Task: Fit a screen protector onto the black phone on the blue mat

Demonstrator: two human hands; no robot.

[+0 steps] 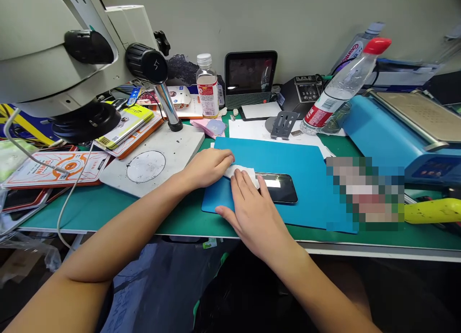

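A black smartphone point(284, 189) lies face up on a blue mat point(306, 155), with a glare on its screen. Across its left part is a white wipe point(236, 170), which looks like tissue or cloth. My right hand point(257, 213) presses the wipe down with fingers stretched flat and the thumb spread to the left. At the left end of the wipe and phone is my left hand point(209, 167), its fingers curled together. What those fingers grip is hidden, and so is the phone's left end.
A microscope point(72, 74) overhangs the left side above its pale base point(173, 150). Behind the mat stand a small bottle point(208, 86), a dark-screened device point(251, 74) and a grey phone stand point(284, 124). A red-capped bottle point(338, 93) leans near a blue machine point(382, 131). A yellow handle point(432, 210) lies right.
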